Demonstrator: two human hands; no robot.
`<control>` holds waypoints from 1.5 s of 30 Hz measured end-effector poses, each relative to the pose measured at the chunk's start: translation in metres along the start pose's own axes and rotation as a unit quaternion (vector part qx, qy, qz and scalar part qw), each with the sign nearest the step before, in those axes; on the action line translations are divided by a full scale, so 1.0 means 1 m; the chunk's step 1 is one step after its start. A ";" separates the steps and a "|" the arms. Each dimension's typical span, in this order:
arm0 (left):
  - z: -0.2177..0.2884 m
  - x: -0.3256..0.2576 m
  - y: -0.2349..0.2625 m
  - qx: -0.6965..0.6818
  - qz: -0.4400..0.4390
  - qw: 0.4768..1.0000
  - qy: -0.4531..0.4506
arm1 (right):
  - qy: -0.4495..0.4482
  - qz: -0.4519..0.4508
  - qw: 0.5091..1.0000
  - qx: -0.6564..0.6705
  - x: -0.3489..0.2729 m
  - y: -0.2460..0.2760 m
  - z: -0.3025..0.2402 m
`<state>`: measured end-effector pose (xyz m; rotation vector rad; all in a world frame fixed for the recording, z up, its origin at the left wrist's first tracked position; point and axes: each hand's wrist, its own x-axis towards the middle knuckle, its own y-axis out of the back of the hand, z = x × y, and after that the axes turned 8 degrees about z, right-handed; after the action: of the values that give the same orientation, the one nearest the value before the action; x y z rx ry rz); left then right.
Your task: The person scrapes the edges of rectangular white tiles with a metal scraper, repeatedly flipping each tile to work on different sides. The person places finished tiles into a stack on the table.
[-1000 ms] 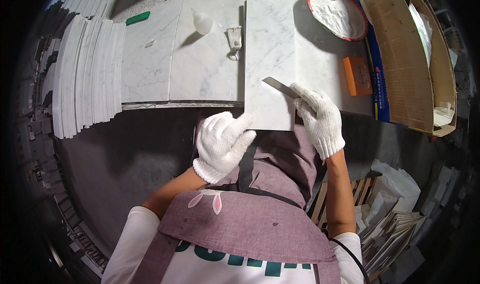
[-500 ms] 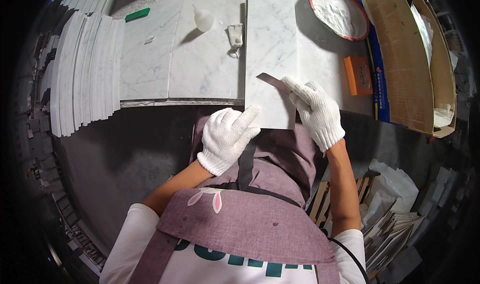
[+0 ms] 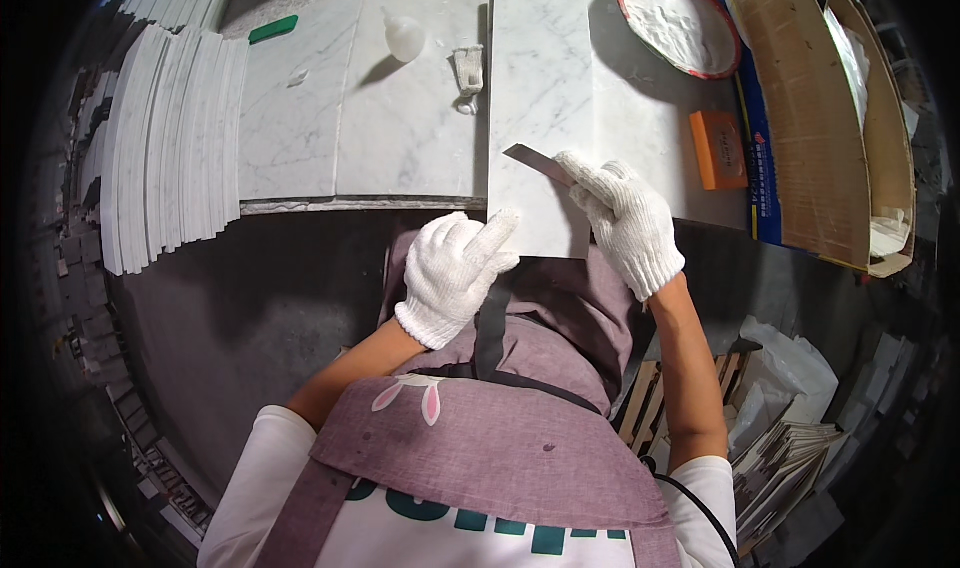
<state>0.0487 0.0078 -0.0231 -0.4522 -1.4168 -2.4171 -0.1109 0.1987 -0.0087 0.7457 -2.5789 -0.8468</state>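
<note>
A long white marble tile (image 3: pixel 540 98) with grey veins lies lengthwise on the worktop, its near end jutting past the front edge. My left hand (image 3: pixel 450 266), in a white knit glove, grips the tile's near left corner, index finger laid on top. The other fingers are curled and partly hidden. My right hand (image 3: pixel 628 218), gloved alike, is closed around a scraper with a flat metal blade (image 3: pixel 538 162). That blade slants across the tile toward the left; its handle end is hidden in the glove.
Left of the tile are a small white squeeze bottle (image 3: pixel 404 38), a dusty white tube (image 3: pixel 468 76) and a green piece (image 3: pixel 273 29). Upright strips (image 3: pixel 175 138) stand stacked beyond. On the right sit a red-rimmed bowl of white paste (image 3: pixel 680 23), an orange box (image 3: pixel 718 150) and a cardboard carton (image 3: pixel 815 108).
My right hand and the scraper have shifted slightly to the left over the tile. My left hand stays at the tile's corner.
</note>
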 end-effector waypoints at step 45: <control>0.016 0.052 -0.014 0.055 -0.159 0.976 -0.135 | -0.240 0.175 0.746 0.596 -0.071 0.018 0.029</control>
<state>-0.0026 0.0229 -0.0048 -0.5844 -1.8547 -2.5796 -0.0732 0.2640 -0.0298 0.2250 -3.3847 1.0221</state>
